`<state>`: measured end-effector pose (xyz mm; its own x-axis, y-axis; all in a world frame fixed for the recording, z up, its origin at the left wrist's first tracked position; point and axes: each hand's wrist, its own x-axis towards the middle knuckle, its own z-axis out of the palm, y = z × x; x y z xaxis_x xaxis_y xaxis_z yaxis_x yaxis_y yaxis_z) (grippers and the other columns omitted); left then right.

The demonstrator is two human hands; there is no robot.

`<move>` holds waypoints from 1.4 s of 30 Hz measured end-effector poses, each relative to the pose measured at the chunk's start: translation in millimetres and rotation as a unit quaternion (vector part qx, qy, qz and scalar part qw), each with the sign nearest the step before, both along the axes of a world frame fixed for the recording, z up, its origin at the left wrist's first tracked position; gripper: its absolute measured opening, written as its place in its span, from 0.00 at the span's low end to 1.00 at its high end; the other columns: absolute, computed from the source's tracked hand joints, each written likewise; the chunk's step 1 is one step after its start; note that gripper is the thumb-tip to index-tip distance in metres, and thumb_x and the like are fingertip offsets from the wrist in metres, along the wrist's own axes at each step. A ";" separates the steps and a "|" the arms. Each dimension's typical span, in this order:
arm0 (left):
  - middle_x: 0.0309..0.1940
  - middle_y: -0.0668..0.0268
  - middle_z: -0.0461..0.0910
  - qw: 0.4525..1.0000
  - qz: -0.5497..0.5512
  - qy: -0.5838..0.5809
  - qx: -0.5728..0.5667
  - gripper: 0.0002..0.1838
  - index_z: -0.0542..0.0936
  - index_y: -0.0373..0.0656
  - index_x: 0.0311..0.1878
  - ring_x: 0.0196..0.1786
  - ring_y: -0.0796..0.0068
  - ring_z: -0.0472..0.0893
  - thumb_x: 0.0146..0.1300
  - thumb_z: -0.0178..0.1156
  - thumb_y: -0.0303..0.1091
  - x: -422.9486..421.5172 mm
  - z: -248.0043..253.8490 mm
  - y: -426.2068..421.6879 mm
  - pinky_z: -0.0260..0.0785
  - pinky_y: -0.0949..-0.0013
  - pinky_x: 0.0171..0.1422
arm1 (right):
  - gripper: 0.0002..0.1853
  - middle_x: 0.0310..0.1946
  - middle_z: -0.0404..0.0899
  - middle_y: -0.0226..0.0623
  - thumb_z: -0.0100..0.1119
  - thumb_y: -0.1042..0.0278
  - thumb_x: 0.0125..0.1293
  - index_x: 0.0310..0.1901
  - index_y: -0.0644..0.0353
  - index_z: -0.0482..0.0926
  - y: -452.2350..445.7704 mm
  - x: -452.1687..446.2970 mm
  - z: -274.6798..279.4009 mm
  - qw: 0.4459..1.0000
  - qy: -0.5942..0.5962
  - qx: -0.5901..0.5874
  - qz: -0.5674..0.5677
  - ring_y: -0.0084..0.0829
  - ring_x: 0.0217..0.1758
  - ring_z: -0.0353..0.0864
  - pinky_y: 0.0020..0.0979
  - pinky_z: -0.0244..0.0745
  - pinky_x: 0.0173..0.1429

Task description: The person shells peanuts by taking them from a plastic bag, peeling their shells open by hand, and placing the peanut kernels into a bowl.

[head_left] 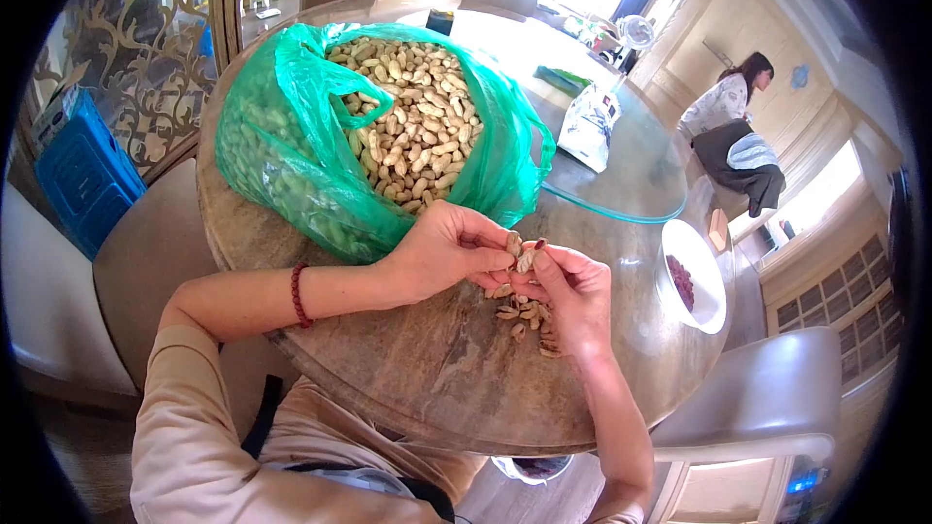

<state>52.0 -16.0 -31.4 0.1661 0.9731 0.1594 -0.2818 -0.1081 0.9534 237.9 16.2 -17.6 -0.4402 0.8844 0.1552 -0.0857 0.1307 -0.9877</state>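
Note:
My left hand pinches a piece of peanut shell between thumb and fingers. Close against it, my right hand is closed on an opened peanut, and a dark red kernel shows at the fingertips. Below the hands a small heap of broken shells lies on the table, partly covered by my right hand. Just beyond my left hand stands a green plastic bag, its mouth spread wide over many unshelled peanuts.
A white bowl with red kernels sits at the right of the round table. Farther back are a white packet and a glass turntable edge. Another person is at the far right. A chair stands nearby.

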 end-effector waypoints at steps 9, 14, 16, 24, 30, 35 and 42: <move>0.36 0.59 0.83 0.998 -0.034 -0.040 -0.031 0.10 0.80 0.32 0.43 0.36 0.74 0.83 0.61 0.62 0.28 -1.5 1.4 0.6 0.80 0.72 0.40 | 0.11 0.37 0.82 0.40 0.54 0.71 0.68 0.45 0.70 0.78 0.5 -0.2 2.1 0.999 -0.013 -0.044 0.018 0.27 0.37 0.84 0.28 0.83 0.43; 0.37 0.59 0.82 0.996 -0.038 -0.063 -0.041 0.10 0.79 0.33 0.43 0.38 0.72 0.84 0.61 0.62 0.29 -3.7 6.2 -1.2 0.80 0.70 0.41 | 0.11 0.38 0.81 0.39 0.52 0.70 0.70 0.46 0.69 0.77 -0.8 -2.8 3.4 0.996 0.006 -0.077 0.035 0.28 0.38 0.84 0.29 0.83 0.43; 0.36 0.59 0.82 0.996 -0.041 -0.070 -0.040 0.10 0.79 0.34 0.43 0.39 0.71 0.84 0.62 0.62 0.29 -3.7 7.6 -2.0 0.80 0.70 0.42 | 0.11 0.37 0.81 0.38 0.51 0.70 0.70 0.46 0.69 0.78 0.5 -0.7 2.3 0.997 -0.004 -0.066 0.036 0.27 0.37 0.83 0.29 0.83 0.42; 0.36 0.63 0.81 0.997 -0.049 -0.043 -0.045 0.09 0.79 0.37 0.44 0.37 0.74 0.83 0.62 0.61 0.28 -7.4 5.7 -0.4 0.80 0.70 0.43 | 0.09 0.33 0.81 0.35 0.54 0.74 0.66 0.44 0.68 0.79 3.8 4.3 6.6 0.986 -0.163 0.024 -0.005 0.24 0.32 0.81 0.26 0.81 0.38; 0.36 0.62 0.81 0.999 -0.035 -0.024 0.006 0.09 0.79 0.35 0.45 0.37 0.73 0.83 0.62 0.60 0.27 -15.9 23.9 -4.9 0.80 0.70 0.42 | 0.07 0.32 0.82 0.40 0.61 0.77 0.56 0.37 0.61 0.83 1.9 5.5 7.9 0.912 -0.283 0.283 -0.085 0.36 0.30 0.80 0.31 0.74 0.36; 0.37 0.60 0.81 0.998 0.012 -0.059 0.014 0.09 0.79 0.33 0.44 0.37 0.73 0.83 0.61 0.61 0.24 -20.8 40.8 -11.3 0.81 0.70 0.42 | 0.07 0.34 0.77 0.32 0.64 0.74 0.48 0.32 0.59 0.82 -0.1 -9.1 -6.5 0.810 -0.288 0.510 -0.005 0.37 0.40 0.73 0.36 0.72 0.43; 0.38 0.57 0.81 0.997 -0.048 -0.053 0.002 0.10 0.79 0.32 0.46 0.39 0.72 0.83 0.63 0.59 0.25 -17.0 25.9 -10.4 0.80 0.70 0.44 | 0.05 0.32 0.76 0.30 0.61 0.73 0.48 0.29 0.57 0.80 4.8 -26.2 -27.4 0.741 -0.373 0.558 -0.030 0.34 0.40 0.73 0.37 0.67 0.42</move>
<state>35.0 -26.4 -5.6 0.2405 0.9527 0.1859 -0.3907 -0.0803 0.9170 211.7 21.0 -45.0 -0.7364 0.4096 0.5385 0.4686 0.8829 -0.0308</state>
